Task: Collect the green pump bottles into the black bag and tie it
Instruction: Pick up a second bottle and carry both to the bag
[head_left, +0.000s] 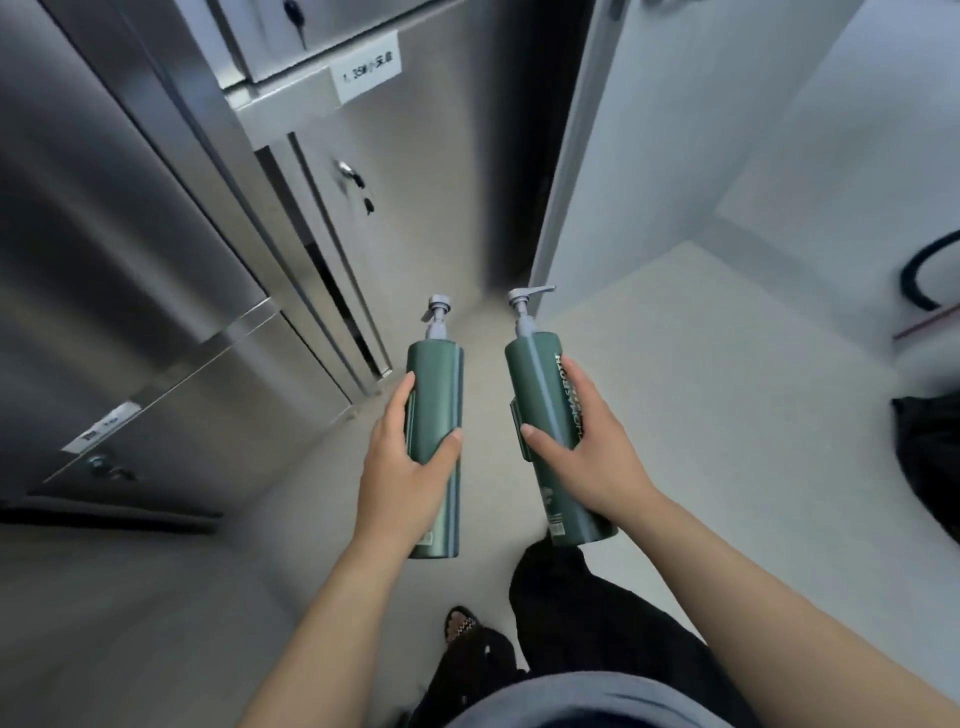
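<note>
I hold two green pump bottles out in front of me above the floor. My left hand (402, 467) grips the left green bottle (439, 384) around its middle, its grey pump pointing away from me. My right hand (587, 447) wraps the right green bottle (535, 374), which carries white lettering down its side and a grey pump with the spout turned right. Both bottles are upright and a hand's width apart. The black bag (930, 457) lies on the floor at the far right edge, partly cut off by the frame.
Stainless steel cabinets (156, 234) with locks and labelled doors line the left side and the back. A white door panel (597, 156) stands open on the right. A black hose (919, 275) curls at the right wall. My legs and shoes are below.
</note>
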